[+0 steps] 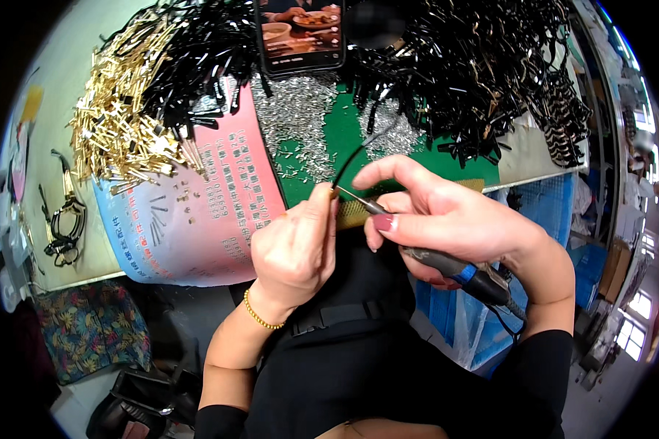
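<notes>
My left hand (293,245) is closed, thumb and finger pinching the near end of a thin, dark, curved glasses temple (354,156). The temple's far end points up over the green mat. In my right hand (454,219) lies a black powered screwdriver (443,263) with a blue ring and a cord. Its thin bit reaches to the pinched end of the temple, at the left fingertips; whether it touches is too small to tell. My right index finger is raised off the tool. Any small part between my left fingertips is hidden.
Beyond my hands lie small silver metal pieces (296,124) on a green mat (337,135). Black glasses temples (461,66) heap at the back, gold-coloured ones (121,110) at left. A phone (302,36) stands at the back. Glasses frames (67,219) lie far left, beside a printed sheet (190,219).
</notes>
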The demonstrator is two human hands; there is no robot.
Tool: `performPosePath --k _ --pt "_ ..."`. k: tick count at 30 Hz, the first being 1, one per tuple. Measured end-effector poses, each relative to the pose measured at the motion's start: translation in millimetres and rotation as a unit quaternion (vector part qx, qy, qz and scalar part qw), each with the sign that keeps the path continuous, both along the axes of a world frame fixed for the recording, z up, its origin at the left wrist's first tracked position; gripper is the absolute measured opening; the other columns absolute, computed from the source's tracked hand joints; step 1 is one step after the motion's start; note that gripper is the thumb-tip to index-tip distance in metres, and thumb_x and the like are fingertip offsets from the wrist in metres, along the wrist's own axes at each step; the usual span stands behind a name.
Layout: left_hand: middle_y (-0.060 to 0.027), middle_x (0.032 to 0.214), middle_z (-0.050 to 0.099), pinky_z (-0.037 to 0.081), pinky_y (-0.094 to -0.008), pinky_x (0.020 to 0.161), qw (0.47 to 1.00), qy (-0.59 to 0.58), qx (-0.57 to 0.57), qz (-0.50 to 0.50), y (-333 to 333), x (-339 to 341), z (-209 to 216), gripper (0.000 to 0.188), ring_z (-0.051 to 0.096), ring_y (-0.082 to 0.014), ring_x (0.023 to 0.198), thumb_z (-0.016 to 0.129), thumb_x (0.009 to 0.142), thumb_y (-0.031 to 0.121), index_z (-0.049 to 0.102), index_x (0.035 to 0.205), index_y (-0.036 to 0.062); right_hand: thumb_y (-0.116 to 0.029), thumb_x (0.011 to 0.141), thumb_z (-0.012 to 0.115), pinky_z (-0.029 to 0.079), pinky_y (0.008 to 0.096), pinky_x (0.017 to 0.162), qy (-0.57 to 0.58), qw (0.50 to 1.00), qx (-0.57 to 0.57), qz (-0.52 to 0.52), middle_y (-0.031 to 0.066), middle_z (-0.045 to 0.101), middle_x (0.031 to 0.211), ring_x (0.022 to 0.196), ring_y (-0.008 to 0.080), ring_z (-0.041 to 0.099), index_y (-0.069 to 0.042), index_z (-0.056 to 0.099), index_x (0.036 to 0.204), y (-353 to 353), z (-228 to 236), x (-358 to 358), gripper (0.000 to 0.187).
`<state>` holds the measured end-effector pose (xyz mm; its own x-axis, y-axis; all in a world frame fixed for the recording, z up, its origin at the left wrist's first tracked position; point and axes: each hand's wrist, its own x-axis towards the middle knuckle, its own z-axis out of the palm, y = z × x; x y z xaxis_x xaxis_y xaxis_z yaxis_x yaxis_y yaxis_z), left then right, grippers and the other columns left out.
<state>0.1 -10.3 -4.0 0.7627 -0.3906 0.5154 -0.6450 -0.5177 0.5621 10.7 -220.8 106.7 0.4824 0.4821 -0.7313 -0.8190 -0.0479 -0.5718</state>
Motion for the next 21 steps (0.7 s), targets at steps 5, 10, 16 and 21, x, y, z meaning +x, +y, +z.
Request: performPosePath --k 5,10,16,21 --pt "-0.0102 0.076 0.068 0.052 -0.0298 0.056 0.999 0.019 -0.039 -0.024 7 0 3 0.03 0.065 -0.0205 0.059 0.068 0.091 -0.001 0.066 0.12 -0.0053 -0.018 0.099 0.061 0.055 0.0468 0.078 -0.401 0.838 -0.31 0.203 0.0279 0.062 0.116 0.093 0.0437 0.067 -0.001 0.036 0.14 17 0 -25 0.051" --pt "-0.0064 0.08 0.071 0.056 -0.0258 0.066 0.903 0.263 -0.303 0.151 56 4 18 0.038 0.067 -0.0124 0.065 0.049 0.106 0.005 0.046 0.143 -0.0029 -0.019 0.096 0.064 0.055 0.0491 0.072 -0.555 0.733 -0.329 0.214 0.0206 0.063 0.099 0.085 0.0428 0.067 -0.001 0.056 0.118 45 -13 15 0.03" --pt "-0.0139 0.124 0.053 0.054 -0.0333 0.091 0.866 0.198 -0.445 0.112 82 12 3 0.025 0.066 -0.0165 0.092 0.047 0.106 0.005 0.042 0.13 -0.0011 -0.003 0.081 0.061 0.056 0.0454 0.06 -0.713 0.531 -0.408 0.208 0.0227 0.061 0.093 0.073 0.0393 0.068 0.005 0.052 0.097 142 -48 103 0.02" --pt "-0.0009 0.091 0.053 0.049 -0.0233 0.071 0.89 0.161 -0.32 0.283 139 23 17 0.026 0.049 -0.0071 0.068 0.047 0.109 0.016 0.059 0.121 -0.0036 -0.003 0.085 0.059 0.056 0.0478 0.063 -0.678 0.542 -0.423 0.261 0.0234 0.063 0.093 0.075 0.041 0.067 0.004 0.05 0.101 141 -55 104 0.021"
